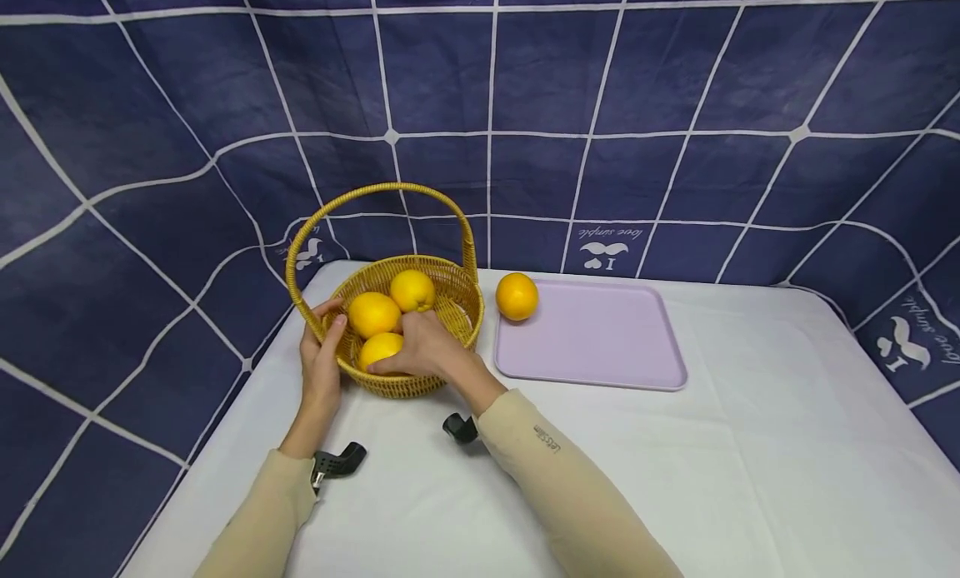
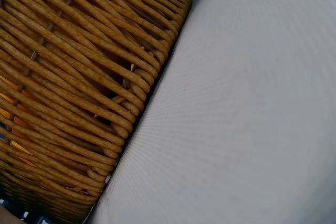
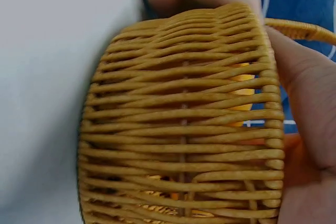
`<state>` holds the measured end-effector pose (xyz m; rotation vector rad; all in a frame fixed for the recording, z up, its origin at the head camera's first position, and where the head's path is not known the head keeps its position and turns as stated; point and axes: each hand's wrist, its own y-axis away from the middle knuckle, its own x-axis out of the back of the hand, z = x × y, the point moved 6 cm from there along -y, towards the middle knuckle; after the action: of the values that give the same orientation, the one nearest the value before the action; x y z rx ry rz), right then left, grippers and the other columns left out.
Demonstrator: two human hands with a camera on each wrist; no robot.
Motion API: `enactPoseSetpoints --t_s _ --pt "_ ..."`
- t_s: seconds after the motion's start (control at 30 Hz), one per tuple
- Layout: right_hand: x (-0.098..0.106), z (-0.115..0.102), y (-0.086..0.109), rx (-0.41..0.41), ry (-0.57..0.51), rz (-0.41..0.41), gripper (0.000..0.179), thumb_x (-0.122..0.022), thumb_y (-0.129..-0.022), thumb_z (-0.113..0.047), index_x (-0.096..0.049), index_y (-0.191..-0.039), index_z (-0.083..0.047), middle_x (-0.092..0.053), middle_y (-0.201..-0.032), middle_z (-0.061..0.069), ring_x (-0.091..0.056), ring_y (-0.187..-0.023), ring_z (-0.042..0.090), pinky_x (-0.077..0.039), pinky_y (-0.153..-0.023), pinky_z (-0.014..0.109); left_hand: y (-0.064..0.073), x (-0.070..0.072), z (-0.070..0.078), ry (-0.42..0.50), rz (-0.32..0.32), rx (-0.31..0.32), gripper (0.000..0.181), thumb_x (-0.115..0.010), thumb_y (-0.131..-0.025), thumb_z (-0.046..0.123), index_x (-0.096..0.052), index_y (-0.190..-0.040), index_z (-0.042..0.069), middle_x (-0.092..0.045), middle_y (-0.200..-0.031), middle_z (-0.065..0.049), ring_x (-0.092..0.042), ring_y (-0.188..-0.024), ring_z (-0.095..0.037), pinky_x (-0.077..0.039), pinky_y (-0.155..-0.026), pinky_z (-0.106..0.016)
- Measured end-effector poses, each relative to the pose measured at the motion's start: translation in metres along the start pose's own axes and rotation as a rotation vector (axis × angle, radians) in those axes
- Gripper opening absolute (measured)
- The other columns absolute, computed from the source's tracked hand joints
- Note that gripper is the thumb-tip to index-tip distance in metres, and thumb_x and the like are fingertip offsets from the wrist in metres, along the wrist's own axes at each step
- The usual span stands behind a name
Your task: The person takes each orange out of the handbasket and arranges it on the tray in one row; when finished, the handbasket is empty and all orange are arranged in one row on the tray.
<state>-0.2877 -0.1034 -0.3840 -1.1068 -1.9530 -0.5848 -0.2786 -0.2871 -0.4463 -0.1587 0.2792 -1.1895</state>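
A round wicker basket with a tall hooped handle stands on the white table, its woven side filling much of both wrist views. My left hand holds its left rim, thumb on the inner side. Inside the basket, my right hand grips the front orange, with the thumb on its near side and the fingers partly hidden. Just behind lie another orange and, farther back, a third orange, close to the right fingers.
Right of the basket lies a flat lilac tray, with one orange at its back left corner. A blue cloth with white grid lines hangs behind and beside the white table. Dark wrist devices stick out by both sleeves.
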Motion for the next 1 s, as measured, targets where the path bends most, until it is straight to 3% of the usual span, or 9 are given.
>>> enactPoseSetpoints --t_s 0.3,0.47,0.57,0.7,0.9,1.0 --pt "0.012 0.001 0.012 0.020 -0.017 0.114 0.052 -0.088 -0.078 -0.051 -0.071 -0.099 -0.007 -0.066 -0.079 0.000 -0.060 -0.077 0.015 -0.048 -0.061 0.022 0.000 0.000 0.000 -0.004 0.009 -0.009 0.044 -0.060 -0.107 0.026 -0.057 -0.145 0.003 -0.055 -0.150 -0.009 -0.043 -0.145 -0.015 -0.032 -0.118 -0.018" --pt "0.024 0.004 0.024 0.040 -0.050 0.163 0.056 -0.084 -0.079 -0.050 -0.074 -0.112 -0.006 -0.071 -0.091 0.002 -0.061 -0.088 0.019 -0.051 -0.072 0.026 0.000 0.001 0.001 0.011 0.010 -0.011 0.044 -0.060 -0.107 0.023 -0.056 -0.145 0.001 -0.055 -0.150 -0.011 -0.043 -0.145 -0.016 -0.032 -0.117 -0.017" --pt "0.034 0.010 0.032 0.025 -0.093 0.204 0.066 -0.083 -0.079 -0.049 -0.073 -0.126 -0.004 -0.075 -0.106 0.005 -0.061 -0.099 0.022 -0.053 -0.081 0.030 0.000 0.000 0.001 0.013 0.005 -0.015 0.045 -0.060 -0.107 0.023 -0.055 -0.145 0.001 -0.054 -0.151 -0.012 -0.042 -0.146 -0.018 -0.032 -0.118 -0.018" --pt "0.048 0.021 0.043 0.008 -0.160 0.275 0.070 -0.084 -0.080 -0.050 -0.070 -0.132 -0.004 -0.075 -0.119 0.008 -0.063 -0.104 0.024 -0.056 -0.086 0.035 -0.001 -0.001 0.001 -0.001 -0.003 -0.017 0.045 -0.060 -0.107 0.024 -0.055 -0.146 0.001 -0.054 -0.152 -0.011 -0.040 -0.148 -0.018 -0.029 -0.120 -0.021" --pt "0.062 0.043 0.055 -0.037 -0.350 0.368 0.069 -0.086 -0.082 -0.048 -0.067 -0.137 -0.009 -0.072 -0.126 0.005 -0.064 -0.111 0.025 -0.059 -0.090 0.037 0.000 0.001 0.002 -0.009 0.011 -0.015 0.043 -0.060 -0.107 0.023 -0.057 -0.144 0.003 -0.054 -0.151 -0.008 -0.041 -0.147 -0.015 -0.026 -0.123 -0.024" --pt "0.068 0.052 0.058 -0.043 -0.394 0.396 0.068 -0.086 -0.083 -0.049 -0.068 -0.136 -0.011 -0.072 -0.125 0.003 -0.065 -0.110 0.021 -0.060 -0.089 0.035 0.001 0.002 0.002 -0.012 0.007 -0.009 0.043 -0.060 -0.107 0.024 -0.057 -0.145 0.003 -0.054 -0.153 -0.008 -0.040 -0.148 -0.015 -0.026 -0.124 -0.025"
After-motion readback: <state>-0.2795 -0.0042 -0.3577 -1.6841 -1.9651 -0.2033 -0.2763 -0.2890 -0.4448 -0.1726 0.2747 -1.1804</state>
